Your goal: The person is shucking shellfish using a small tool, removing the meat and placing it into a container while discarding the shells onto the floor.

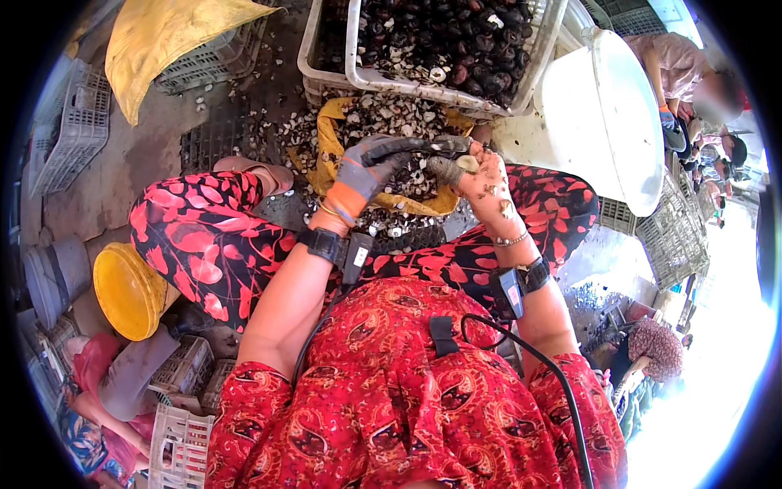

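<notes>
My left hand, in a grey glove with dark, dirty fingers and an orange cuff, stretches its fingers toward my right hand. The right is bare except for a grimy wrap on the thumb. Both hands meet at a small dark item, too unclear to name. A pale peeled piece lies against the right palm, and bits of peel stick to that hand and wrist. Below them, an open yellow sack holds white and brown peelings. What each hand grips is partly hidden.
Stacked pale plastic crates hold dark round corms, apparently water chestnuts. A large white bucket stands at right, a yellow bucket at left. Slatted crates surround me. Other people sit nearby. Peel scraps litter the floor.
</notes>
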The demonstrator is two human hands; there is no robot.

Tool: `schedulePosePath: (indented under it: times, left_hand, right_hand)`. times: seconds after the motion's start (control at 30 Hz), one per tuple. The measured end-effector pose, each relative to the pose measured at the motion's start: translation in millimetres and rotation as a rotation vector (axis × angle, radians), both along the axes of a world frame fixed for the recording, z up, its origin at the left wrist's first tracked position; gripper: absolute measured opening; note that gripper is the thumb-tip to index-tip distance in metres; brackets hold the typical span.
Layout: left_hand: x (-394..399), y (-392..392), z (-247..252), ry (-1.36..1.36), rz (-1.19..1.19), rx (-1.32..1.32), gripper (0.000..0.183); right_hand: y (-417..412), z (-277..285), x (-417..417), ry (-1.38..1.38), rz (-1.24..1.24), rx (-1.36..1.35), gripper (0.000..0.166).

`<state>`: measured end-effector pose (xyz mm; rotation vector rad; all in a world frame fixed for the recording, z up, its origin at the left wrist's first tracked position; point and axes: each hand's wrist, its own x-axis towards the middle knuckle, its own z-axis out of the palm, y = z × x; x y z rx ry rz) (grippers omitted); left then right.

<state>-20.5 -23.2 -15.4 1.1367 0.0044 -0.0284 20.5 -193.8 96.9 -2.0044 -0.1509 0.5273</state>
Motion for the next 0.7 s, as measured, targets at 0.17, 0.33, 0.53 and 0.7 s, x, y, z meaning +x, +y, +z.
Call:
schedulePosePath:
  times: [0.17,0.33,0.53,0.7]
  left_hand:
    - [-3,-8,3,0.215,0.059,-0.341,0.027]
    - [2,3,14,0.06,0.15,-0.079,0.024]
    - [0,3,-1,-0.101,0.137,0.164,0.022]
    - [4,7,-19,0.105,0.252,-0.102,0.022]
  right_hand:
    - [6,10,-9,0.222,-0.122,0.21,0.027]
    - [11,21,-8,0.004,-0.019,0.081,0.028]
    - [5,20,-14,0.186,-0.116,0.283,0.029]
    - [16,41,-20,0.057,-0.021,0.105,0.032]
